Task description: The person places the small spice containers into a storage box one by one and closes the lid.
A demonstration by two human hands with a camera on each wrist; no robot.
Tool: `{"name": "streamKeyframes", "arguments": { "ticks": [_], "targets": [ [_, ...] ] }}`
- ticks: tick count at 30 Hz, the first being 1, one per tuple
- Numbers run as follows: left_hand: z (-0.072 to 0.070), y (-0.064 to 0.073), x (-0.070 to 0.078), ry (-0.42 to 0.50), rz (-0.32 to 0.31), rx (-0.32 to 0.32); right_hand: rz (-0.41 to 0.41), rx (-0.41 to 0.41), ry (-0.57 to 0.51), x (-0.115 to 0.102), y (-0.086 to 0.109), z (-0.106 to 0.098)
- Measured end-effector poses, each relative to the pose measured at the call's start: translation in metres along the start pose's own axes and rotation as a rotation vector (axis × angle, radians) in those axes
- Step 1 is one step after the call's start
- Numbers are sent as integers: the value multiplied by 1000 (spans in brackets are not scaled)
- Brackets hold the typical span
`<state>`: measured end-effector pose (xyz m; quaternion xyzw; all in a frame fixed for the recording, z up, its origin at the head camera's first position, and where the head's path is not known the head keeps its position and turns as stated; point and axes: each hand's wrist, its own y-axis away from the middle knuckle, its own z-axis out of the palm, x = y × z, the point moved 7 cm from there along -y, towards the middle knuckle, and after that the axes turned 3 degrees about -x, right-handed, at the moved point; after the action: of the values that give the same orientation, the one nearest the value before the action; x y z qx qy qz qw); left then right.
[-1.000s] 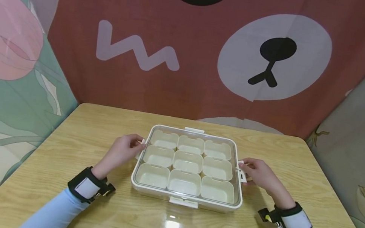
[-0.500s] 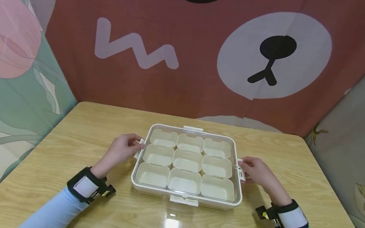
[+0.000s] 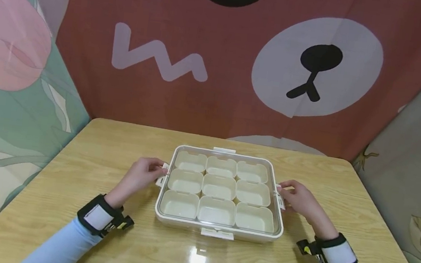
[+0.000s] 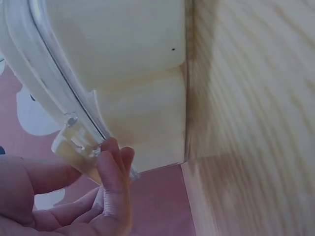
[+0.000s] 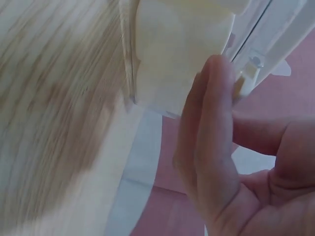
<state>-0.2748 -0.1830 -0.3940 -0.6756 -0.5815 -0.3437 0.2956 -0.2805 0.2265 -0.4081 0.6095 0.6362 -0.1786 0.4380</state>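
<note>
A cream storage box (image 3: 218, 227) with a clear lid sits on the wooden table in the head view. Through the lid, rows of small cream compartments (image 3: 219, 187) show, with nothing visible inside them. My left hand (image 3: 143, 173) pinches the white latch (image 4: 78, 147) on the box's left side; the left wrist view shows this flap tilted out from the wall between thumb and fingers. At the opposite side, my right hand (image 3: 298, 198) has thumb and fingers around the right latch (image 5: 246, 81), which the fingers partly cover in the right wrist view.
More latches sit on the box's front (image 3: 217, 234) and back (image 3: 225, 150) edges. The wooden table (image 3: 122, 142) reaches back to a cloth (image 3: 221, 111) printed with a bear face. Patterned cloths hang at left and right. Both wrists wear black straps with small cameras.
The box has shifted slightly to the right over the last half second. Both hands stay at its side latches, and the head view has moved a little.
</note>
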Motion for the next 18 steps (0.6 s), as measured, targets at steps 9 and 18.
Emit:
{"name": "streamKeyframes", "arguments": {
  "ticks": [9, 18],
  "targets": [
    [1, -1, -2, 47, -34, -39, -39, 136, 192, -11, 5, -7],
    [-3, 1, -2, -28, -17, -3, -58, 179, 240, -13, 10, -9]
  ]
}}
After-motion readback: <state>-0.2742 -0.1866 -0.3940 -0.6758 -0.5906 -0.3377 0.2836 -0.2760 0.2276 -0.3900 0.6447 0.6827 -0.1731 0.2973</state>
